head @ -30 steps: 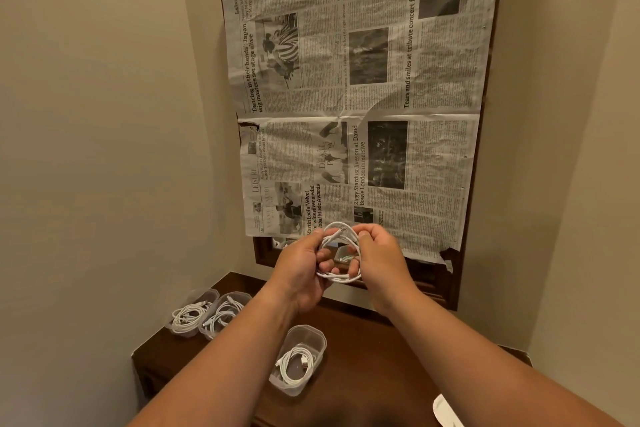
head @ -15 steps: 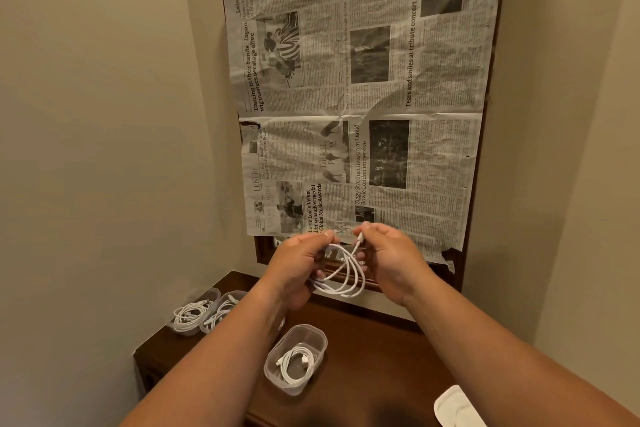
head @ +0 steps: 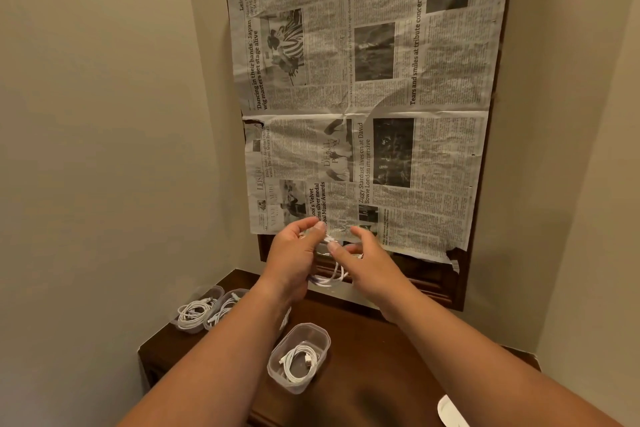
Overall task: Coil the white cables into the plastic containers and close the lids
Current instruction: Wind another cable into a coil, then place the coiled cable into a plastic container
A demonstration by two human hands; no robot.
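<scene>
My left hand (head: 294, 253) and my right hand (head: 367, 260) hold a white cable (head: 329, 277) between them in the air above the dark wooden table (head: 374, 350). Its loops hang below my fingers; both hands pinch the upper part. An open clear plastic container (head: 300, 355) with a coiled white cable inside stands on the table below my left forearm. Two more open containers (head: 195, 312) (head: 227, 307) with cables stand at the table's far left corner.
A newspaper-covered board (head: 363, 97) leans against the wall behind the table. A white lid (head: 450, 412) lies at the table's near right edge. Beige walls close in on the left and right.
The round coil has loosened into hanging loops. My hands have shifted slightly apart and then closer, the right hand now reaching over the cable's top.
</scene>
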